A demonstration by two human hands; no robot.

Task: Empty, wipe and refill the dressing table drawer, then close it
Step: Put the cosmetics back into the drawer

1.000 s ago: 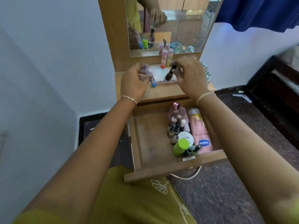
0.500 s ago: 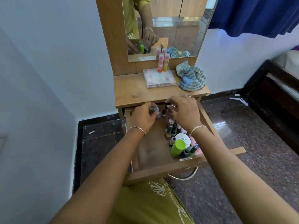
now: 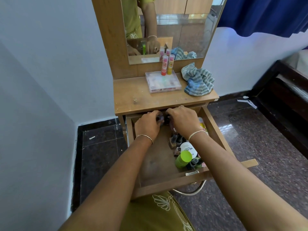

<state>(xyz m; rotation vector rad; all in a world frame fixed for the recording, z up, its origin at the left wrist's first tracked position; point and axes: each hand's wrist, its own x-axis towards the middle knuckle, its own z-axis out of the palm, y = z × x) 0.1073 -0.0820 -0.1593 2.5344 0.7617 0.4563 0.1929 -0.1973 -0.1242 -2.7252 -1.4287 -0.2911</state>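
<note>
The wooden drawer [image 3: 168, 185] of the dressing table [image 3: 131, 95] stands pulled out. Both hands reach into its far end under the table top. My left hand [image 3: 147, 125] grips a small purplish bottle [image 3: 160, 119]. My right hand [image 3: 183, 121] holds a small dark bottle [image 3: 167, 121] close beside it. Along the drawer's right side lie several nail polish bottles [image 3: 175, 140], a white jar [image 3: 189, 149] and a green-capped container [image 3: 183, 159]. The drawer's left half is bare wood.
On the table top sit a clear cosmetics box [image 3: 163, 82] with two lip balm tubes [image 3: 167, 66] standing on it, and a crumpled striped cloth [image 3: 198, 80]. A mirror [image 3: 166, 27] rises behind. A white wall is at left, dark polished floor at right.
Both hands came down from the table top, each carrying a small bottle, and now sit inside the far end of the drawer.
</note>
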